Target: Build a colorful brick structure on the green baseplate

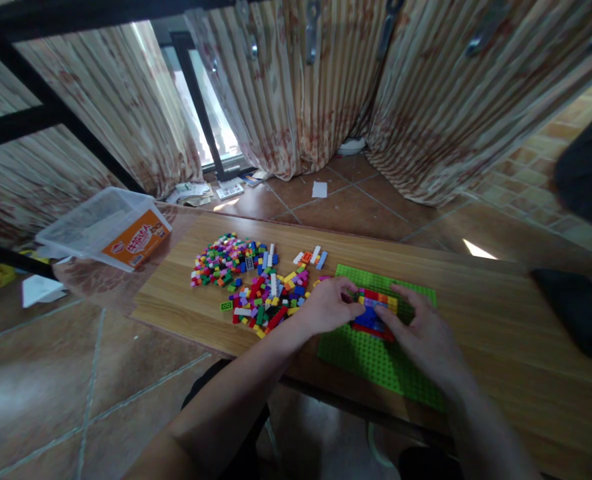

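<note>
A small build of toy building bricks, with red, yellow and blue rows, sits on a green studded baseplate. At its left edge is my left hand, fingers curled and thumb tip against the bricks; whatever lies between the fingertips is hidden. My right hand reaches over the build's right side. Its thumb touches the blue bricks, and its index finger stretches apart toward the far edge. Loose bricks in many colours form a pile just left of the baseplate.
A second brick pile lies farther left, and a few bricks sit behind the baseplate. A clear plastic tub with an orange label stands at the left end of the wooden table. A dark flat object lies at right.
</note>
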`<state>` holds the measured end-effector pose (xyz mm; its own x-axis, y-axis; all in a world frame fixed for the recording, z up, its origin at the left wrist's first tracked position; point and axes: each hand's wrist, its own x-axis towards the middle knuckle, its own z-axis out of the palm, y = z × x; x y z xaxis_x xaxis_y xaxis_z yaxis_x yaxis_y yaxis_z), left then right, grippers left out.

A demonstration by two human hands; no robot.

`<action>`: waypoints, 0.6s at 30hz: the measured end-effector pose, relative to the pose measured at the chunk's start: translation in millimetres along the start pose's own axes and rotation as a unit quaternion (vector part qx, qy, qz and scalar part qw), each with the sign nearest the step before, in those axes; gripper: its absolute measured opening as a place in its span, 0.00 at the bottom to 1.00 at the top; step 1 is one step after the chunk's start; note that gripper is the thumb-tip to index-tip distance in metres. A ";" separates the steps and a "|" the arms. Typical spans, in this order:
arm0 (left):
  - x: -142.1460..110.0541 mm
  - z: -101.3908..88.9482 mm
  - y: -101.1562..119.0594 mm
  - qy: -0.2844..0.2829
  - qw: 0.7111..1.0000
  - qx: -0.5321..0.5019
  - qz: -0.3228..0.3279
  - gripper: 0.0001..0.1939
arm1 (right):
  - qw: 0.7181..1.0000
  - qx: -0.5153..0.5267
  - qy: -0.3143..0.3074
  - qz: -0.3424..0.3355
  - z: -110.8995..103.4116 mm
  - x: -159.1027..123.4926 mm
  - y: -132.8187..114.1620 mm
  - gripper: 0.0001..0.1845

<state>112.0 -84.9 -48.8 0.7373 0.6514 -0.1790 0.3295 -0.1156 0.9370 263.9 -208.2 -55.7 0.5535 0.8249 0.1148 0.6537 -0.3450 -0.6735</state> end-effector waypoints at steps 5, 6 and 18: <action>0.1 1.1 2.4 0.002 0.999 -0.014 -0.032 0.16 | 1.000 0.005 -0.014 0.003 1.3 2.2 -1.7 0.30; 0.1 1.7 3.2 0.001 0.999 -0.024 -0.044 0.17 | 1.000 0.006 -0.014 0.009 1.3 3.0 -1.4 0.30; -0.7 5.2 11.1 0.010 0.994 -0.064 -0.088 0.14 | 0.999 0.025 -0.025 0.034 0.4 8.2 -3.5 0.28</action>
<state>118.2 -90.5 -39.9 0.6633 0.6675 -0.3383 0.3737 0.0962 0.9226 266.0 -200.1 -52.7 0.5690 0.8217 0.0320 0.5883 -0.3796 -0.7140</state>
